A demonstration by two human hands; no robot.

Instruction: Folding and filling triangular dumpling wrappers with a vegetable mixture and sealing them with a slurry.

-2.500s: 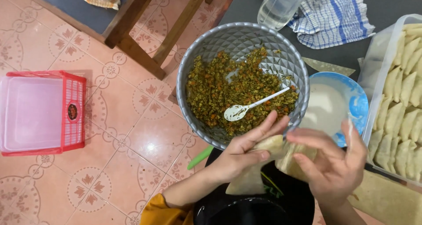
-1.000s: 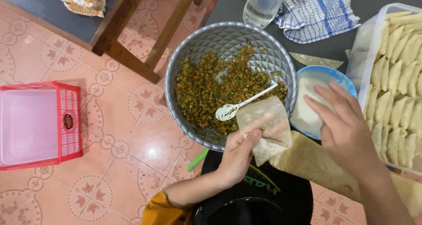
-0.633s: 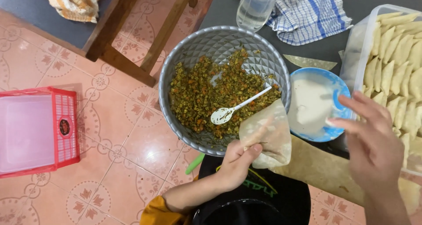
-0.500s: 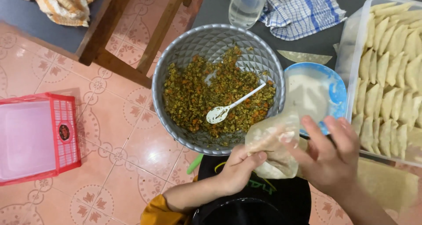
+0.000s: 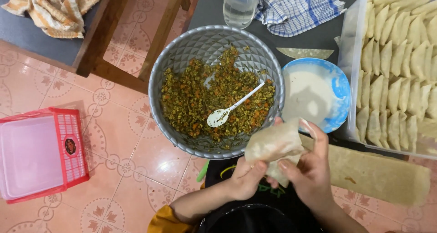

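My left hand (image 5: 246,180) and my right hand (image 5: 309,169) both grip a thin beige pastry wrapper (image 5: 273,146), folded into a cone-like pocket just below the bowl's near rim. A grey metal bowl (image 5: 182,55) holds chopped green-and-orange filling (image 5: 195,101) with a white plastic spoon (image 5: 230,110) lying in it. To the right of the bowl sits a blue dish of white paste (image 5: 314,96). A clear plastic tub (image 5: 350,55) at the far right is packed with several folded pastries (image 5: 396,78).
A stack of flat wrappers (image 5: 378,174) lies by my right wrist. A glass of water (image 5: 240,5) and a blue checked cloth (image 5: 300,7) are behind the bowl. A red basket with a lid (image 5: 43,158) stands on the tiled floor at left, next to a wooden bench (image 5: 104,37).
My right hand came back from the blue dish to the wrapper and now holds it together with my left hand. The view has shifted slightly.
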